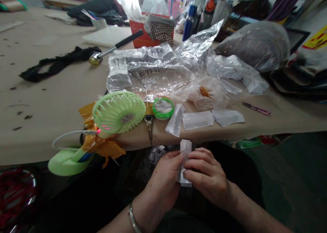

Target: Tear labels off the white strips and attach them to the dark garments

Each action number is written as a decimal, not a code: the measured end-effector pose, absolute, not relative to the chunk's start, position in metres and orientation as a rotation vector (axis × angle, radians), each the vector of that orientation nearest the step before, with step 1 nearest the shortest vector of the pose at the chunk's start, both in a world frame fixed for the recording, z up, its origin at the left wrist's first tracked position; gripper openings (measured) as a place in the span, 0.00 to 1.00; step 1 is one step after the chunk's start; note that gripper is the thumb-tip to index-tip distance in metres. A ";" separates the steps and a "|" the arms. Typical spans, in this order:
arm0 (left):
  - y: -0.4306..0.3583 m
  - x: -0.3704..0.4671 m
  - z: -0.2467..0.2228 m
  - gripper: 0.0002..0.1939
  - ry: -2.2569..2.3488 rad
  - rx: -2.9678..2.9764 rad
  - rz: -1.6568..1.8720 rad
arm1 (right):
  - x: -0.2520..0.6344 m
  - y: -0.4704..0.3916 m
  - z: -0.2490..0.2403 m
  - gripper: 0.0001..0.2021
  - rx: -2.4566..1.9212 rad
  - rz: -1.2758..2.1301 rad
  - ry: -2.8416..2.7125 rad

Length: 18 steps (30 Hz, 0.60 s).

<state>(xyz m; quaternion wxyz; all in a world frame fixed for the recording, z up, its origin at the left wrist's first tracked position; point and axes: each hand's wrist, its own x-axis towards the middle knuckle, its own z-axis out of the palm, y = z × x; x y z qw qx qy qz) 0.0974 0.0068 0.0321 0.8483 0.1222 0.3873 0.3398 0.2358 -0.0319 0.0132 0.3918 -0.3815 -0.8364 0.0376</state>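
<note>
Below the table's front edge, my left hand (163, 178) and my right hand (208, 177) meet over my lap, both pinching a small stack of white printed labels (185, 148). The stack stands upright between my fingertips. More white label sheets (198, 120) and a narrow folded bundle of labels (175, 120) lie on the table just above my hands. A bracelet shows on my left wrist.
A light green desk fan (119, 112) clamped with orange tape stands at the table edge, beside a green tape roll (163, 108). Crumpled clear plastic bags (153, 69), small scissors (255, 108), a hammer (114, 47), black fabric (56, 63) and a red box (143, 34) lie farther back.
</note>
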 end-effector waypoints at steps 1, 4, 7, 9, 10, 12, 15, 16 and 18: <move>0.007 0.096 0.032 0.06 0.819 0.244 0.720 | 0.235 -0.032 0.012 0.07 -0.965 0.105 -2.142; 0.006 0.093 0.031 0.06 0.815 0.219 0.723 | 0.237 -0.032 0.012 0.07 -0.939 0.134 -2.191; 0.005 0.092 0.030 0.06 0.800 0.181 0.739 | 0.237 -0.032 0.015 0.08 -0.922 0.151 -2.206; 0.004 0.092 0.029 0.07 0.777 0.178 0.738 | 0.237 -0.032 0.015 0.08 -0.933 0.148 -2.204; 0.003 0.092 0.029 0.07 0.766 0.186 0.731 | 0.236 -0.033 0.015 0.08 -0.944 0.144 -2.203; 0.002 0.091 0.028 0.07 0.756 0.211 0.715 | 0.235 -0.033 0.015 0.08 -0.966 0.145 -2.204; 0.001 0.091 0.027 0.07 0.750 0.243 0.707 | 0.233 -0.033 0.015 0.08 -0.981 0.149 -2.203; 0.001 0.091 0.026 0.08 0.746 0.256 0.701 | 0.232 -0.033 0.015 0.08 -0.981 0.146 -2.199; 0.001 0.091 0.024 0.10 0.733 0.280 0.683 | 0.231 -0.032 0.016 0.08 -0.983 0.139 -2.188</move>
